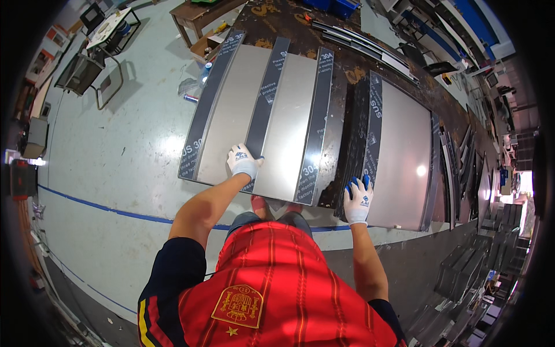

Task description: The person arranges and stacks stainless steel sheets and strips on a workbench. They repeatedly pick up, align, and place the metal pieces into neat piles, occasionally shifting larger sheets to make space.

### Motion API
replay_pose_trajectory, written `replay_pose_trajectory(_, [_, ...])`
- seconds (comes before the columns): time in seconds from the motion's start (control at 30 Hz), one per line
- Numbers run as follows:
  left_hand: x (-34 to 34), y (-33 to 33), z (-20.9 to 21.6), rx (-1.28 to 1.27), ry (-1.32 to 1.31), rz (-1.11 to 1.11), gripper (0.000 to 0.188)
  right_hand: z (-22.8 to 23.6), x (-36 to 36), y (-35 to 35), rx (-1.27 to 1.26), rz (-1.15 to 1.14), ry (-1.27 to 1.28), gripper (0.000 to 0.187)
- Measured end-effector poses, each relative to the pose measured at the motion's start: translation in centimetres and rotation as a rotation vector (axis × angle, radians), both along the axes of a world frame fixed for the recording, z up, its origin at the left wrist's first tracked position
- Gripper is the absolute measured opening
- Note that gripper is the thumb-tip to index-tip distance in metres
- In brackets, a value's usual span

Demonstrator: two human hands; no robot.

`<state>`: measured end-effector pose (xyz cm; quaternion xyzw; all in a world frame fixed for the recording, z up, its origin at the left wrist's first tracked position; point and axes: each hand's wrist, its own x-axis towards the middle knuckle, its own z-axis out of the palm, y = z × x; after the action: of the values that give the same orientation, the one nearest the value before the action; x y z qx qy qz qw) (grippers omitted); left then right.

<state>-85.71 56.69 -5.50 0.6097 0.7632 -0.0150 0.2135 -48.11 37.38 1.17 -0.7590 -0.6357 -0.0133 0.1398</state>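
Note:
A wide silver metal panel (228,107) lies in front of me, with dark printed film strips along its length; I cannot tell whether it is one sheet or two side by side. My left hand (243,162), in a white glove with blue fingertips, rests on it near its front edge, fingers stretched out and thumb apart. To the right lies another silver panel (402,156) with dark film along its sides. On its left film strip (373,124), near the front, is my right hand (358,199), gloved alike, fingers apart and slightly bent. Neither hand visibly holds anything.
Dark strips (350,144) lie between the panels on a dark, worn table (283,23). Long metal strips (367,46) lie at the back, and more (448,168) at the right. A chair (87,75) stands far left; a bottle (206,70) is beside the table.

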Motion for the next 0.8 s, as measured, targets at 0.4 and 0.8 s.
replay_pose_trajectory(0.4, [0.4, -0.5, -1.1, 0.057, 0.028, 0.055, 0.082, 0.2, -0.1, 0.1, -0.02, -0.013, 0.01, 0.026])
replay_pose_trajectory(0.8, [-0.6, 0.5, -0.1, -0.026, -0.014, -0.017, 0.085, 0.4, -0.1, 0.0, -0.022, -0.007, 0.012, 0.027])
